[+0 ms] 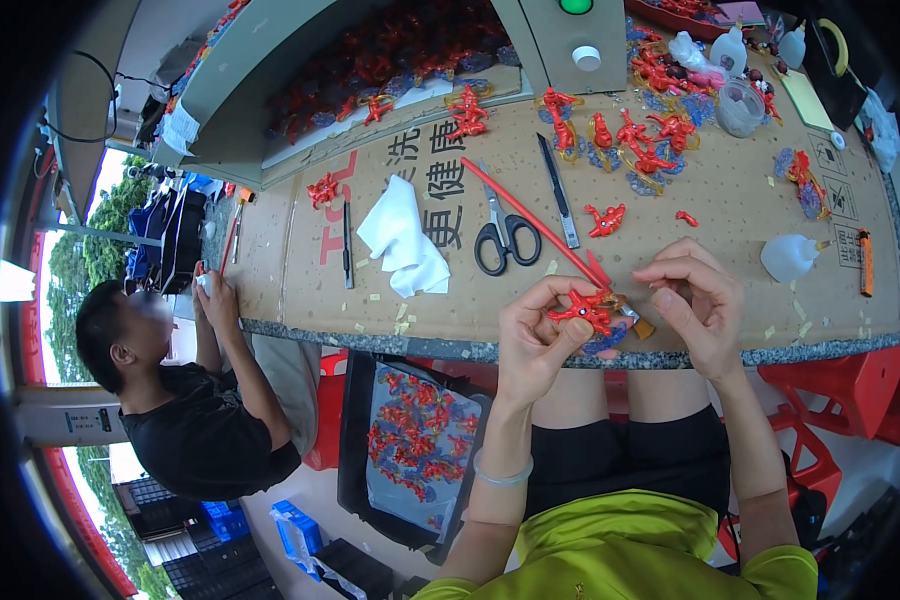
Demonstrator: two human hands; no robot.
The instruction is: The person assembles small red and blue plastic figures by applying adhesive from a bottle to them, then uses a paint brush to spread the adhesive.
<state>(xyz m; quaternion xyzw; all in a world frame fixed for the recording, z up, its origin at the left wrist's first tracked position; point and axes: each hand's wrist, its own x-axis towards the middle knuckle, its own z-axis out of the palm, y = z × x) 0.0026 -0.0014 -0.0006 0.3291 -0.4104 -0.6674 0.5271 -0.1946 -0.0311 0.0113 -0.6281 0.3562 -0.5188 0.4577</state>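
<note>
My left hand (542, 335) pinches a glossy red figurine (582, 312) between thumb and fingers, close to the table's front edge. Translucent blue and amber pieces show at the figurine's right and lower side. Beside it hovers my right hand (698, 305), fingers curled, with the thumb apart from the index finger; nothing shows between them. Just beyond the figurine a long red stick (530, 220) lies slanting across the cardboard. Farther off are black-handled scissors (508, 240), a utility knife (558, 190) and a loose red figure piece (605, 220).
Several red figurines (645, 150) stand at the back, by a grey metal booth (570, 60). A white cloth (403, 238), a dropper bottle (792, 257) and an orange cutter (866, 262) lie on the cardboard. A tray (355, 450) of figurines sits below the edge. Another person (190, 390) works at left.
</note>
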